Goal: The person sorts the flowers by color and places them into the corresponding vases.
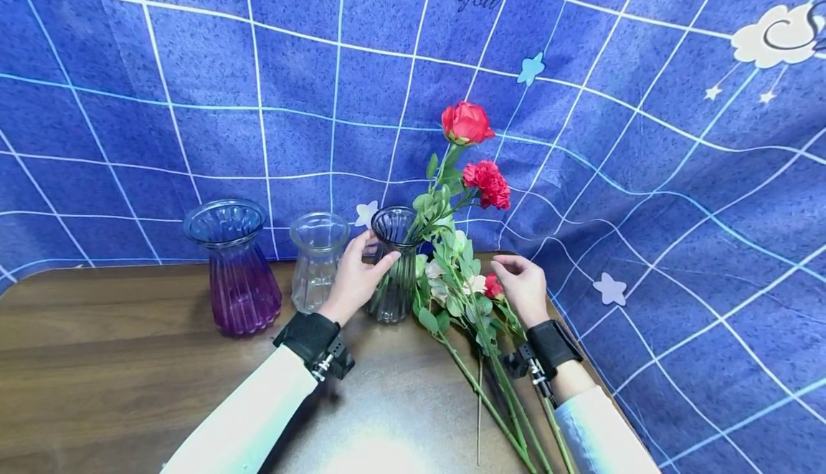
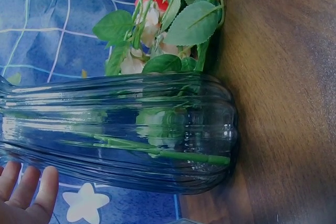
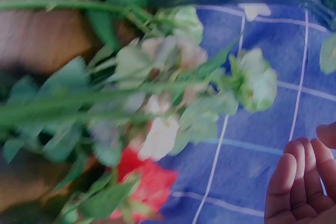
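Observation:
A dark grey ribbed glass vase stands on the table, also seen in the left wrist view. My left hand holds it near the neck from the left, thumb in front. Inside the vase, a green cut stem shows through the glass. A red rose and a red carnation lean out of it to the right. Right of the vase, my right hand hovers over lying flowers, its fingers loosely bent with nothing between them. Nearest below it is a red bloom.
A clear glass vase and a larger blue-to-purple vase stand to the left. Several white, pale green and red flowers lie at right, their long stems reaching the front edge. A blue patterned cloth hangs behind the wooden table.

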The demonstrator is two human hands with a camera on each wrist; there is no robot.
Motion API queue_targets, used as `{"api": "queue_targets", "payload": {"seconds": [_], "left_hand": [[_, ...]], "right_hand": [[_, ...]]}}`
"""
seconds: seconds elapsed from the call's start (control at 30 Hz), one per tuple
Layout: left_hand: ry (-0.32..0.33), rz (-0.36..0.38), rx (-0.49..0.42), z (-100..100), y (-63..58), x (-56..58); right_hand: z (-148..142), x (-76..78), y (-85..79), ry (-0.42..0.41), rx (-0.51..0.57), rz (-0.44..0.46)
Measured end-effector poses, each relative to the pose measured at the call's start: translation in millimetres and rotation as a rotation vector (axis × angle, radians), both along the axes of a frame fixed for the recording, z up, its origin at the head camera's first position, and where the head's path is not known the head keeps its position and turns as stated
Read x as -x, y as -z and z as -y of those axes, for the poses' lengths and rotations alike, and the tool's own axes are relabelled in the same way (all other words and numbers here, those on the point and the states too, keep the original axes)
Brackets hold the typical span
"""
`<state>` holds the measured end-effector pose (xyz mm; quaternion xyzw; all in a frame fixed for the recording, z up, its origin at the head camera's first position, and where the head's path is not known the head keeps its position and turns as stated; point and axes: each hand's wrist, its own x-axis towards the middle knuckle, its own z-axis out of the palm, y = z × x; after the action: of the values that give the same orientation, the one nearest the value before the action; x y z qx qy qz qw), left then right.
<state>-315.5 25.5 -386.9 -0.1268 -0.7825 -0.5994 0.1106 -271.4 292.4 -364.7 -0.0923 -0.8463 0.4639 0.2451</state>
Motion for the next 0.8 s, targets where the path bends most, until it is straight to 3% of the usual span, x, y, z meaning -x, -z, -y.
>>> {"api": "queue_targets", "payload": {"seconds": [0.37,0.8], "left_hand": [[-0.026,-0.028,-0.017,-1.7,4.8,2.3],[-0.027,-0.016,-0.009,-2.0,2.8,3.3]], "right_hand": [[-44.4,-22.8,30.5,0.078,-0.019,0.111],[-78.7,-68.2,57.3,0.099,0.004,0.232]]}}
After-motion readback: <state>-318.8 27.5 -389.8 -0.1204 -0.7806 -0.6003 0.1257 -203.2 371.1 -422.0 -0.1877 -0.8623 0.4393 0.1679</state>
